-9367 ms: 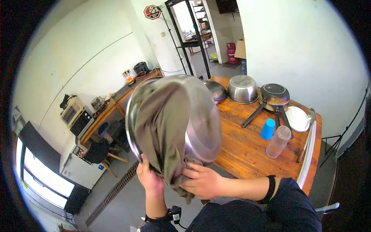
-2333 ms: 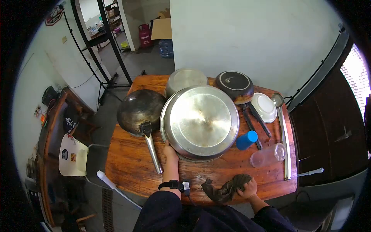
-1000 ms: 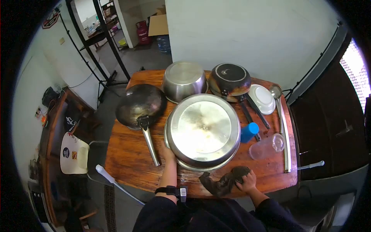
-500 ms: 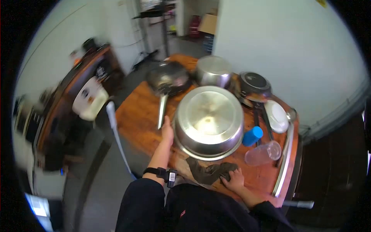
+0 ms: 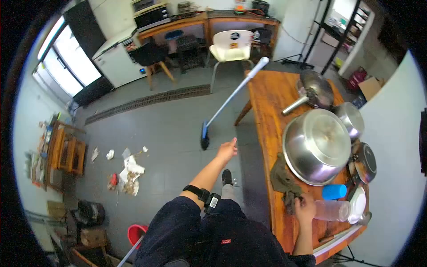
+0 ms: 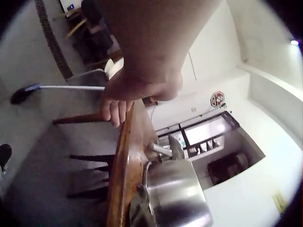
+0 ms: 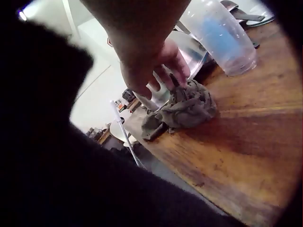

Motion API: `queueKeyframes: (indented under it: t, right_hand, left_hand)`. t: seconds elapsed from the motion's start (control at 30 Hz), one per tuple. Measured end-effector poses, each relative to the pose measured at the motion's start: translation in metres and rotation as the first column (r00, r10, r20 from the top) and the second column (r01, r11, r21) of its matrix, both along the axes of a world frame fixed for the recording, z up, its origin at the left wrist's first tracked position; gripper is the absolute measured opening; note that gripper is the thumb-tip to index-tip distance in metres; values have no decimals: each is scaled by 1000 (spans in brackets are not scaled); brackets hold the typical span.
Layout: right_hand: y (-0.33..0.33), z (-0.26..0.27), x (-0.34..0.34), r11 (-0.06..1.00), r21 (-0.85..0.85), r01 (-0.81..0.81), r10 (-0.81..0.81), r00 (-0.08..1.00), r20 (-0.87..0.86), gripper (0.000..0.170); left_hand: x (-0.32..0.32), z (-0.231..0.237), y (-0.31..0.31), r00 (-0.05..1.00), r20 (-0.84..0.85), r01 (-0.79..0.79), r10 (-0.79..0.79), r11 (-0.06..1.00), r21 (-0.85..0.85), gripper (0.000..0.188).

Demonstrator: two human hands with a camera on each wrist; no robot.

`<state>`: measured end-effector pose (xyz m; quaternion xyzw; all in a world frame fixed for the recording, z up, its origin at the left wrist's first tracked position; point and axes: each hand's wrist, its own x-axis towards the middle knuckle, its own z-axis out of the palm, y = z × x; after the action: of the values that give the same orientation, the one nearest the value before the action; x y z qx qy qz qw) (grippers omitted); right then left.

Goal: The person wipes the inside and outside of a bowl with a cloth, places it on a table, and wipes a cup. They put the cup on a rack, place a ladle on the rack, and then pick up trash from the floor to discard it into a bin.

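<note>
A person's right hand (image 5: 305, 209) reaches down to a wooden table (image 5: 265, 100), fingers bent, pinching a raised fold of a dull olive-brown cloth (image 5: 281, 178). The cloth is directly beneath and ahead of those fingertips; the gripped part is bunched on the tabletop, and the rest trails forward and to the left of the grip, near the rim of a large upturned metal basin (image 5: 316, 147). Whether cloth and rim touch is hard to tell.

Just to the right of the grip stands a clear plastic cup (image 5: 331, 210); a blue cup (image 5: 334, 192) is a little farther forward, and beyond the clear cup is a white bowl (image 5: 357, 205). Past the basin, farther from the grip, are a metal pot (image 5: 349, 120) and a dark wok (image 5: 318, 84), both upside down.

The left hand (image 5: 227, 151), well apart to the left of the cloth, hangs in the air off the table's edge, its fingers loosely relaxed and holding nothing. Ahead of it slants a broom (image 5: 253, 72); to its left, scraps of litter (image 5: 132, 170) lie on the grey floor (image 5: 173, 127).
</note>
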<state>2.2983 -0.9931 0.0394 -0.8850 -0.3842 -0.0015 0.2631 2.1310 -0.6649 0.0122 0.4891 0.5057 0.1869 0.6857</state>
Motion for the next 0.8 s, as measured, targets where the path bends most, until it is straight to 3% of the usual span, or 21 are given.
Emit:
queueKeyframes:
  t: [0.07,0.1,0.17,0.27,0.37,0.43,0.47,0.5,0.57,0.67,0.73,0.8]
  right_hand:
    - [10,-12,14,985,173,14,-23,998,50,20]
    - [15,-13,20,983,180,23,-25,1000,13,17]
    - [22,-28,31,967,173,186,-147,965,-217,17]
    - [28,-30,31,961,161,224,-176,947,-268,18]
    - [19,-63,42,929,231,289,-171,888,-427,17]
    - [9,-89,53,846,300,442,-205,787,-582,15]
    - [0,-101,60,895,267,358,-179,836,-519,21]
    - [11,-67,45,834,207,511,-220,652,-726,24]
    - [15,-57,44,732,228,642,-171,498,-850,25]
    - [25,-44,49,644,251,723,-135,430,-893,21]
    - [32,-41,56,652,158,741,-207,374,-904,20]
    - [38,-42,60,628,115,770,-253,341,-905,17]
  left_hand:
    - [-22,2,-3,999,-34,-36,36,999,10,58]
    - [-31,-3,-5,999,-41,-30,29,1000,0,56]
    - [-40,-9,-5,999,-42,-8,8,1000,-14,52]
    - [-44,-3,-6,994,-98,44,-44,999,-5,50]
    - [-35,-6,-4,993,-99,67,-66,998,9,48]
    - [-18,-10,-1,993,-95,76,-76,997,-9,41]
    - [-7,-10,-2,991,-92,98,-97,995,0,39]
    - [5,-8,-2,989,-90,117,-115,993,11,37]
    - [33,-11,0,985,-84,158,-152,986,61,34]
    - [87,-37,13,985,-28,173,-171,959,223,34]
    - [133,-65,29,988,62,110,-142,923,368,35]
    - [178,-54,38,984,14,150,-179,863,483,38]
